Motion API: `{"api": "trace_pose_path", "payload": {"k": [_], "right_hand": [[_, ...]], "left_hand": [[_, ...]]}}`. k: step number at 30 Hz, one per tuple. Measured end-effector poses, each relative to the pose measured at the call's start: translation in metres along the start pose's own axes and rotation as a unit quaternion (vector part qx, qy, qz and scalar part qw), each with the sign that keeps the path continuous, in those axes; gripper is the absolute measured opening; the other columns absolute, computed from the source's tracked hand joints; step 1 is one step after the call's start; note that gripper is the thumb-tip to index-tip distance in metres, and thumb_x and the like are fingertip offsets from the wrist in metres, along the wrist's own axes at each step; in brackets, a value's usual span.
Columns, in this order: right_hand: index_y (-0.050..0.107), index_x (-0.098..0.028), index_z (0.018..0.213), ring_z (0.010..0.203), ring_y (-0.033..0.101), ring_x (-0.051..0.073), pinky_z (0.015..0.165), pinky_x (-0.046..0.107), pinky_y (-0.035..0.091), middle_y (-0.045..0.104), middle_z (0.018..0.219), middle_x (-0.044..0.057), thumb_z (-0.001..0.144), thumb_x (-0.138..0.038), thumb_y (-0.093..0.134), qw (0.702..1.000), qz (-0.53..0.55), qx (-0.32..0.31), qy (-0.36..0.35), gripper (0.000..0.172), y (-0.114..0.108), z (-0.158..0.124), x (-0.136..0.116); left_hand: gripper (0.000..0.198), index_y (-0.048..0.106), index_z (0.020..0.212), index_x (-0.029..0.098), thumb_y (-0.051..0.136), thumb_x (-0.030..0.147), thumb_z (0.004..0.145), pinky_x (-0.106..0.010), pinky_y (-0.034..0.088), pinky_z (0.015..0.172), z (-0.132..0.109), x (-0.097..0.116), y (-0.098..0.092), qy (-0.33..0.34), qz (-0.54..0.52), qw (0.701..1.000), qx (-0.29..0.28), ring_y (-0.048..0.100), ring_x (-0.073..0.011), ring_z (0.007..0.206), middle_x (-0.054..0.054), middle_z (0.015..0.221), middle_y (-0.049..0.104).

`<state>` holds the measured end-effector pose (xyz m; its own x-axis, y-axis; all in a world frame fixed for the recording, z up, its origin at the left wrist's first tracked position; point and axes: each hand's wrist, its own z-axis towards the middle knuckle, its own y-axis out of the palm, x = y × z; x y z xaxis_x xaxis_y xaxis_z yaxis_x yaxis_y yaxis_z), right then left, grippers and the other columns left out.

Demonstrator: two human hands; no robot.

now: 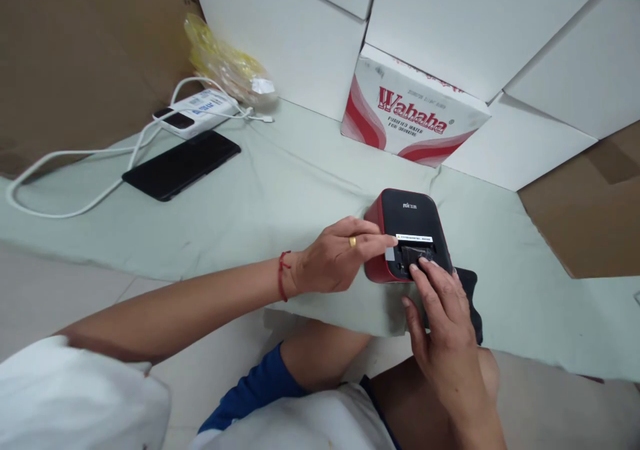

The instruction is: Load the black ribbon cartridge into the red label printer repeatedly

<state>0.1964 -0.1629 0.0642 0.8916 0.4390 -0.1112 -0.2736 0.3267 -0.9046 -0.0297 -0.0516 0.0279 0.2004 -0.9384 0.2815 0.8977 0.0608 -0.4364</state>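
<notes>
A small box-shaped device (413,213) with red sides and a black top sits on the pale green cloth. Its top carries a small logo, a white label strip (415,239) and a recess with a glossy dark piece (414,255) in it. My left hand (340,253) is closed against the device's left side, with one finger stretched over the edge beside the label. Fingertips of my right hand (443,307) press on the dark piece, the thumb standing apart. A black flat item (470,297) lies partly hidden beside the device and my right hand.
A Wahaha carton (413,113) stands behind the device, against white boxes (435,23). At the left lie a black phone (183,165), a white power bank (200,111) with a looped cable (70,152), and a yellowish plastic bag (227,63). Brown cardboard (590,203) borders the right.
</notes>
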Motion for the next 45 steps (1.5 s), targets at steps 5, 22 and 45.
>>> {"api": "trace_pose_path", "payload": {"k": [5, 22, 45], "right_hand": [[0.043, -0.023, 0.157, 0.145, 0.048, 0.027, 0.124, 0.059, 0.035, 0.053, 0.154, 0.013, 0.100, -0.016, 0.057, 1.000, 0.007, 0.004, 0.010, 0.058, -0.001, -0.001, -0.002], [0.070, -0.024, 0.118, 0.101, 0.072, 0.019, 0.091, 0.033, 0.055, 0.076, 0.113, 0.005, 0.103, -0.028, 0.055, 0.990, 0.118, -0.074, 0.036, 0.022, -0.040, 0.066, 0.035], [0.077, -0.025, 0.119, 0.080, 0.072, 0.025, 0.071, 0.039, 0.055, 0.080, 0.100, 0.007, 0.088, -0.056, 0.061, 0.903, -0.039, -0.389, 0.179, 0.047, -0.140, 0.074, 0.170]], "left_hand": [[0.033, 0.056, 0.123, 0.015, 0.041, 0.002, 0.097, -0.020, 0.056, 0.065, -0.003, 0.002, -0.007, 0.038, 0.045, 0.997, -0.054, 0.075, -0.0104, 0.082, -0.006, 0.111, 0.080], [0.016, 0.056, 0.101, 0.017, 0.042, 0.010, 0.098, -0.022, 0.050, 0.051, -0.006, -0.001, 0.020, 0.086, 0.088, 0.992, 0.025, 0.066, -0.0099, 0.058, -0.006, 0.095, 0.078], [0.023, 0.058, 0.077, 0.017, 0.046, 0.005, 0.092, -0.020, 0.055, 0.057, -0.008, -0.002, 0.018, 0.036, 0.034, 0.999, -0.010, 0.069, -0.0088, 0.067, -0.008, 0.106, 0.079]]}}
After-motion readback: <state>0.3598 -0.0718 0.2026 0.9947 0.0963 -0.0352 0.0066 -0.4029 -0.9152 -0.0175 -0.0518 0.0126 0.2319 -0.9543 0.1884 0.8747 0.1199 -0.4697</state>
